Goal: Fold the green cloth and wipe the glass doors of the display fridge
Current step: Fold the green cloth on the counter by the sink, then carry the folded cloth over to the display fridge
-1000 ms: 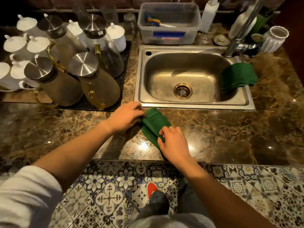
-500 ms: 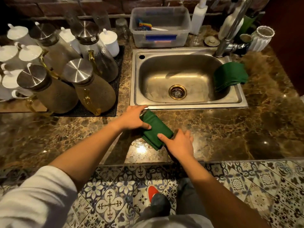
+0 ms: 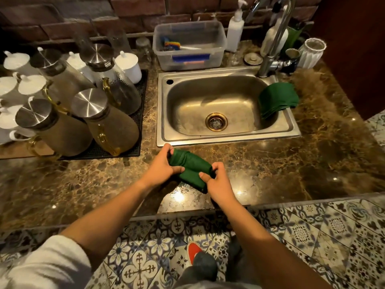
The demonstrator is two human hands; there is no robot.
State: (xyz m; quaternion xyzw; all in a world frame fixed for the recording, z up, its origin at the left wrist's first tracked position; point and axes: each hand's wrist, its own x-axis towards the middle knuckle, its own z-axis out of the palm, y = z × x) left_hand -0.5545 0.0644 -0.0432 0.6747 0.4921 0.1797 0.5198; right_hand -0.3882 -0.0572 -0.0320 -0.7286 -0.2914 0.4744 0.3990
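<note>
I hold the green cloth [image 3: 190, 170] folded into a narrow bundle just below the middle of the frame, over the marble bench [image 3: 270, 174] and just in front of the sink [image 3: 227, 138]. Its long axis runs on a slant, from its upper-left end near the sink rim down to its lower-right end. My left hand [image 3: 159, 168] has its fingers curled round the upper-left end, and my right hand [image 3: 219, 184] pinches the lower-right end between thumb and fingers.

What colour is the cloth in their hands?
Dark green; the cloth shows best in the head view.
</note>
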